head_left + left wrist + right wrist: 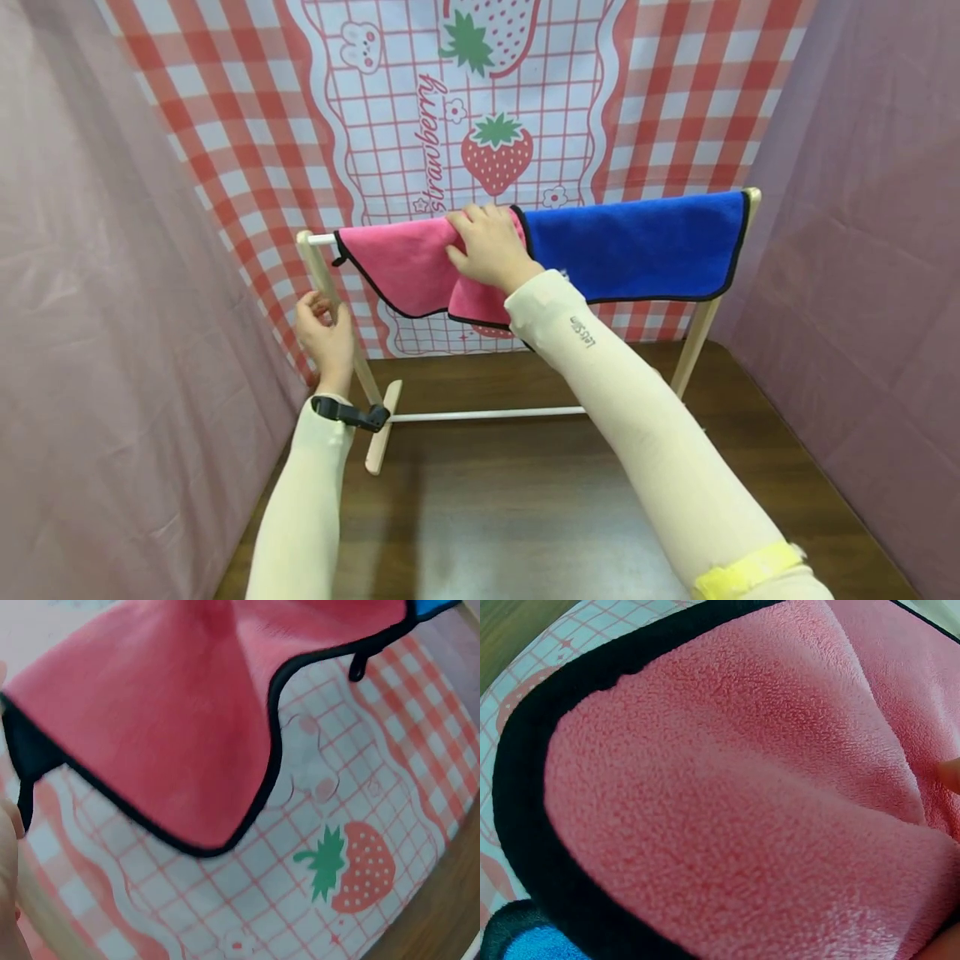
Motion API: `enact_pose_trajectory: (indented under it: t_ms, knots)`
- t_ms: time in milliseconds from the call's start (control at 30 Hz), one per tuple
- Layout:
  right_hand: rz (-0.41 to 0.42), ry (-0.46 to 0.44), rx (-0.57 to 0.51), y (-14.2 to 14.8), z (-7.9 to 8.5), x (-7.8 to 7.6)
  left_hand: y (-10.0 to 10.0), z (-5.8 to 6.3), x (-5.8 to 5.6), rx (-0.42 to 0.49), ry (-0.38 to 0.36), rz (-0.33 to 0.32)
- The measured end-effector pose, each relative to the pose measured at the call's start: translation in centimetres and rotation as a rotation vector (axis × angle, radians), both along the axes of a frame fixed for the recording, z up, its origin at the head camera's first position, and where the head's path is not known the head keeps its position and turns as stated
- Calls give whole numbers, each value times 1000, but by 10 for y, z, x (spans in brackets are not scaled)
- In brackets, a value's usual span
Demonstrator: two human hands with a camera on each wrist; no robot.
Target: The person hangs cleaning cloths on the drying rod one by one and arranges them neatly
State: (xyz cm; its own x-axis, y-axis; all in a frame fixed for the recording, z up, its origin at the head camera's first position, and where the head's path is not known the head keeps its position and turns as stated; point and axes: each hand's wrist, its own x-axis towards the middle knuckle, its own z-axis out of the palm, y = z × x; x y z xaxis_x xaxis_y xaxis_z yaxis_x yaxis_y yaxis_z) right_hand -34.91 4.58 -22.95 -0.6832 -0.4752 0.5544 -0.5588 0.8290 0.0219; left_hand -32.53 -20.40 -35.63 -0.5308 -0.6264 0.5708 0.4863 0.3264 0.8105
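A pink towel [397, 265] with black edging hangs over the white top rail of a wooden rack, its front lower edge uneven. My right hand [487, 246] grips it at the rail, near its right end, where the cloth bunches into a fold. In the right wrist view the plush pink cloth [727, 787] fills most of the picture, with fingertips at the right edge. My left hand [326, 333] is beside the rack's left post [320, 271], fingers loosely bent and holding nothing. Above it, a black loop [340, 261] hangs from the towel's left corner.
A blue towel [637, 250] with black edging hangs on the rail's right half, beside the pink one. A white lower bar [487, 413] joins the rack's feet on the brown table [525, 508]. Behind hangs a strawberry-print checked cloth [660, 108]; pink curtains [862, 250] flank both sides.
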Motion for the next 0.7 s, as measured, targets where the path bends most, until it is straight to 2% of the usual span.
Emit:
enact_pose_trajectory:
  t_ms: [100,433,567,700]
  knots:
    - [5,5,-7,0,0,0,8,10,2,-7,-5,-99]
    - [11,8,-4,1,-3,0,18,23,-4,78,-207,-418]
    - [14,-1,0,1,-3,0,22,25,-5,104,-228,-475]
    - [16,0,5,2,-3,-1,27,28,-4,118,-217,-454]
